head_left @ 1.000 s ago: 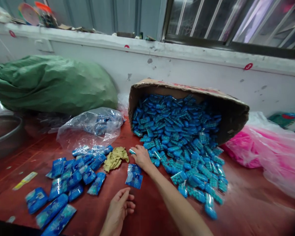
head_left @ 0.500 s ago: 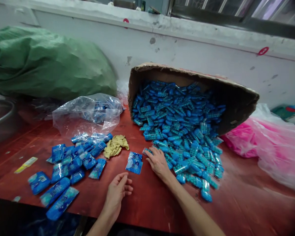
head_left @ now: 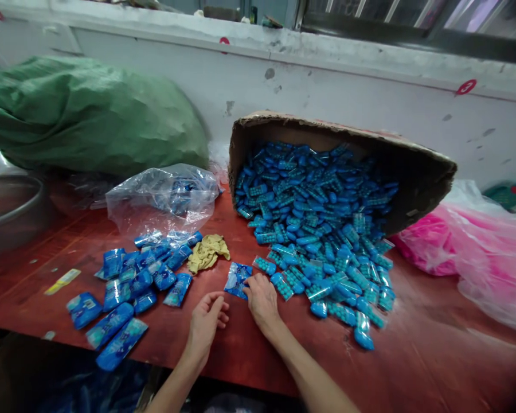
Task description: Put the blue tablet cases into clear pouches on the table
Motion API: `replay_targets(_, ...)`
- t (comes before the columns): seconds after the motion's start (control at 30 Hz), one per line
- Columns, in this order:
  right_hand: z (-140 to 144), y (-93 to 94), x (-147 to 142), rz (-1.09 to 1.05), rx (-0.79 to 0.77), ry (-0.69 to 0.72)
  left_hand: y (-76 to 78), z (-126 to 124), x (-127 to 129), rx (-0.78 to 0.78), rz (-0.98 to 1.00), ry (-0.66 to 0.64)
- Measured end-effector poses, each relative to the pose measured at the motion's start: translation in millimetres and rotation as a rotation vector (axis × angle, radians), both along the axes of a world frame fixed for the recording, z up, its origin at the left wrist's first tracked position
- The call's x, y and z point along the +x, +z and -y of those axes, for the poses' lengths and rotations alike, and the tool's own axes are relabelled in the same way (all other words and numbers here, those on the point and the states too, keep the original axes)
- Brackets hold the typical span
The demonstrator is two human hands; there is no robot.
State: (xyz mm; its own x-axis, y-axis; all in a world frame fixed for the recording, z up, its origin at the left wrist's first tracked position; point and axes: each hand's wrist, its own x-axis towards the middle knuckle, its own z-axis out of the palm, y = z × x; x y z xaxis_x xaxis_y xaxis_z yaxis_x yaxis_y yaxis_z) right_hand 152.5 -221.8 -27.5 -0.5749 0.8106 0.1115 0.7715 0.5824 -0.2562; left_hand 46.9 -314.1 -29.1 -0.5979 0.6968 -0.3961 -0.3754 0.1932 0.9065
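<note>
Red-brown wooden tabletop (head_left: 413, 355) runs below a scuffed white wall (head_left: 348, 97). The right hand (head_left: 262, 298) pinches a small blue plastic packet (head_left: 236, 279) lying flat mid-table; the left hand (head_left: 206, 322) rests beside it, loosely curled, holding nothing.

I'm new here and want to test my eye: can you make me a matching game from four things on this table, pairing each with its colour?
Things:
1. big sack
2. tipped cardboard box
3. crumpled cloth
4. plastic bag at far right

Colours:
A. yellowish
B. pink
C. green
D. brown

Pairs: 1-C, 2-D, 3-A, 4-B
</note>
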Motion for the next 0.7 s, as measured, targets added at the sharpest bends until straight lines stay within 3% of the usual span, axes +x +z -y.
replay_targets(0.4,-6,2.8,4,-0.042,0.003,0.064,4.9,8,1,0.018,0.006,-0.017)
replay_targets(0.7,4,1.9,1,-0.094,-0.062,0.037,2.9,7,-1,-0.004,0.050,-0.022)
